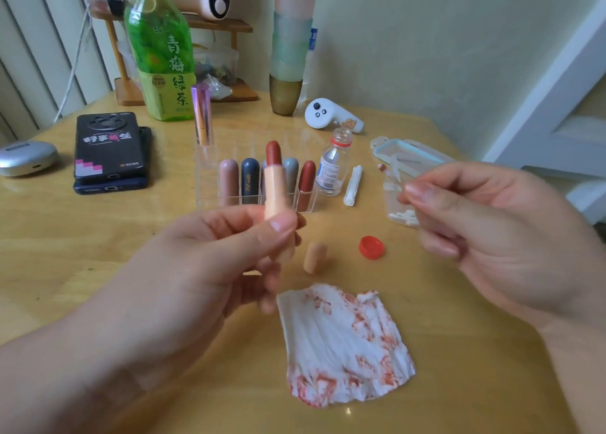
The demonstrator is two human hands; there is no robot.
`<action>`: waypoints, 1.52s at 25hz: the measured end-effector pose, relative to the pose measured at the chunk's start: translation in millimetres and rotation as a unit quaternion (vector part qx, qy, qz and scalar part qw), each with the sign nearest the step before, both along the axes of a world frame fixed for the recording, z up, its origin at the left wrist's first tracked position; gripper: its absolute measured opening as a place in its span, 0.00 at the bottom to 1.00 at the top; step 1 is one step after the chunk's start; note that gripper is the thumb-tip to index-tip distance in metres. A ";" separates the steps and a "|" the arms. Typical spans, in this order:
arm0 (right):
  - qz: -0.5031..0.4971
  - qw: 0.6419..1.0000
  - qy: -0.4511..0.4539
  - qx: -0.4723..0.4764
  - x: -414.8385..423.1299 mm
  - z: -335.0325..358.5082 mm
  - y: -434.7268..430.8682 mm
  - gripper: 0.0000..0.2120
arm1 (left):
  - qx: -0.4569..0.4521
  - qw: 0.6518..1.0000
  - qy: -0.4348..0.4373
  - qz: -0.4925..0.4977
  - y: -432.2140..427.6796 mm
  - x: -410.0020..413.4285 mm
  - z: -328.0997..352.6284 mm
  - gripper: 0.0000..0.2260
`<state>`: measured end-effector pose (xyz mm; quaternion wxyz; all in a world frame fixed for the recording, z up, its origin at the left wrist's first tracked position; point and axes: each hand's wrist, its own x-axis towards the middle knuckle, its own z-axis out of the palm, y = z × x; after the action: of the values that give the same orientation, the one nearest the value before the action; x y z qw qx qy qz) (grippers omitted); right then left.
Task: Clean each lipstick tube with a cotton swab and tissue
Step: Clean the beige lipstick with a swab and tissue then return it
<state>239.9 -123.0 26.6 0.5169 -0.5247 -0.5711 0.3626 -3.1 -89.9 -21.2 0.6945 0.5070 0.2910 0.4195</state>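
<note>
The main risk we see is to the brick-red stick itself. It stands fully wound out of the peach plastic lipstick tube (274, 191), so a swab pushed in sideways at the rim could gouge it or snap it off. The tube is also held low on its base, which gives the top room to wobble under pressure. The small clear glass bottle (333, 168) stands uncapped just behind the working space, with its round red bottle cap (371, 247) lying apart from it. A careless reach could tip it over.

Our left hand (210, 253) is raised over the yellow wooden table (131, 237), with thumb and fingers curled round the tube's lower part and holding it upright. Our right hand (492, 230) hovers well apart to the right, palm turned inward. Its thumb and forefinger seem to pinch a thin white cotton swab (388, 170) with a reddish tip, though blur makes that hard to confirm. The crumpled white tissue smeared with red (344, 345) lies flat below both hands, and the tube's peach cap (314, 257) lies just above it.
</note>
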 end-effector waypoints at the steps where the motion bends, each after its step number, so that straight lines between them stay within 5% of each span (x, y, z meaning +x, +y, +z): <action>1: -0.036 0.999 -0.040 -0.006 6.8 1.3 2.1 0.09 | 0.010 1.000 0.019 0.021 1.4 -0.1 -2.4 0.18; 5: -0.094 0.934 -0.328 -0.106 19.7 -11.9 11.8 0.07 | 0.066 0.990 0.108 0.063 2.8 0.7 -9.3 0.21; 8: -0.058 0.896 -0.391 -0.200 15.6 -21.7 15.3 0.08 | 0.091 0.986 0.124 0.072 3.1 0.8 -9.1 0.22; 23: -0.099 0.876 -0.419 -0.218 16.8 -28.4 19.6 0.08 | 0.095 0.977 0.173 0.084 2.2 3.0 -3.7 0.27; 32: -0.081 0.921 -0.359 -0.130 -8.9 -3.2 -5.2 0.16 | 0.128 0.956 0.245 0.101 2.0 -2.0 0.8 0.21; 36: 0.018 0.855 -0.488 -0.173 -29.2 -16.7 -13.8 0.13 | 0.131 0.930 0.334 0.081 -1.1 -3.2 6.8 0.18; 38: 0.036 0.855 -0.487 -0.176 -30.8 -19.2 -13.2 0.08 | 0.137 0.923 0.353 0.061 -1.9 -3.2 8.2 0.19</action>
<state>209.1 -136.2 7.3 0.0585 -0.6955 -0.6949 0.1735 -6.2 -91.9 -13.0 0.4432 0.6941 0.4873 0.2905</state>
